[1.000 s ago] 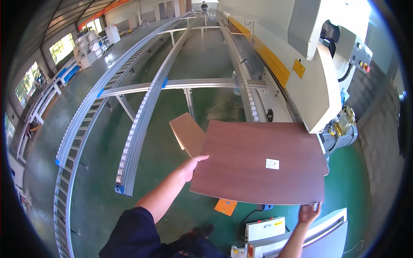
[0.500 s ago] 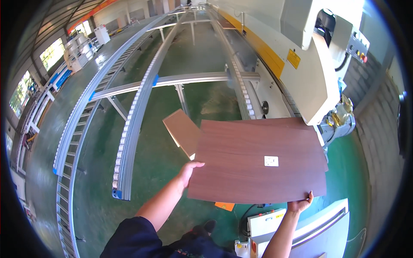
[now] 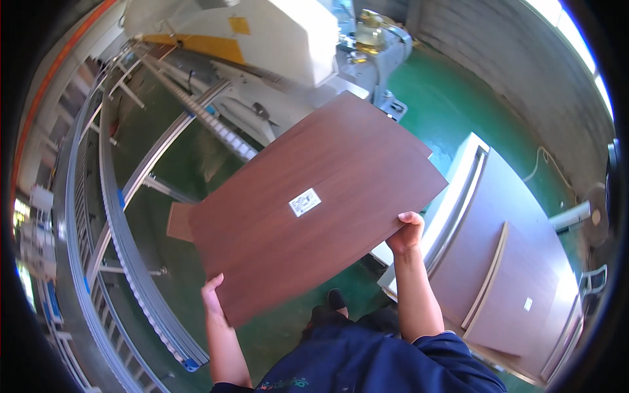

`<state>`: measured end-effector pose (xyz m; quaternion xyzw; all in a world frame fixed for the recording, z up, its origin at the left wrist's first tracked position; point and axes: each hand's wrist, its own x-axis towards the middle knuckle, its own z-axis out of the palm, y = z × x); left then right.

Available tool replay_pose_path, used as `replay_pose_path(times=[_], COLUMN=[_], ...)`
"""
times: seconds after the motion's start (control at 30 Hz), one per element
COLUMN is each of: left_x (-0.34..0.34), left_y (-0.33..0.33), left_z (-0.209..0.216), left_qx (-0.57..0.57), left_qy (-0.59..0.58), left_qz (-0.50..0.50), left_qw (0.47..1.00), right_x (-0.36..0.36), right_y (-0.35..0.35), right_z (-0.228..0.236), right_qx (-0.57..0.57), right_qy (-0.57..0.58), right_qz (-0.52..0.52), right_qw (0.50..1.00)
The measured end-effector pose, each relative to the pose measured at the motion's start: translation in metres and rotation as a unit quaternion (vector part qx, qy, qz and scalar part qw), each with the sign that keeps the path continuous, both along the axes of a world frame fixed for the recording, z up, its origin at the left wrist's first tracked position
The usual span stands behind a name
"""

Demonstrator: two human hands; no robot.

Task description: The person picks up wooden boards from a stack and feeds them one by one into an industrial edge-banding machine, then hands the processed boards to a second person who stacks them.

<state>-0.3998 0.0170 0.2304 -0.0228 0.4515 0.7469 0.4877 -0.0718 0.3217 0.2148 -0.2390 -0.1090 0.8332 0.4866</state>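
Observation:
A large reddish-brown wood-grain panel (image 3: pixel 262 242) with a small white label (image 3: pixel 304 202) on its face is held up in front of me, tilted. My left hand (image 3: pixel 215 296) grips its near left corner, thumb on top and the other fingers hidden beneath. At the right edge, my right hand (image 3: pixel 406 232) is closed on the panel near its corner, thumb showing above. A narrow sliver along the far right edge may belong to a second board under it. Past the panel's left edge shows part of a smaller brown board (image 3: pixel 180 221).
To the right, a stack of similar panels (image 3: pixel 531 242) lies on a low support, a narrower labelled panel on top. A white and yellow machine (image 3: pixel 282 46) stands ahead. Roller conveyor rails (image 3: pixel 124 262) run along the left over a green floor (image 3: pixel 445 85).
My view and body have turned to the right, bringing the panel stack into full view. The held panel has swung along and is now slanted, with both hands still on it.

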Motion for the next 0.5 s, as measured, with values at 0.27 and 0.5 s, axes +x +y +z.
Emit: replay_pose_path(times=[0.27, 0.5], left_x=[0.042, 0.114], left_y=[0.005, 0.064], left_z=[0.008, 0.015], left_qx=[0.052, 0.029], left_qy=[0.001, -0.038], left_qz=[-0.082, -0.249], left_qw=[0.995, 0.967], right_x=[0.106, 0.251], right_y=[-0.066, -0.172], right_z=[0.015, 0.035], right_qx=[-0.022, -0.008], right_qy=[0.007, -0.047], right_qz=[-0.088, -0.272], right_qw=[0.996, 0.961])
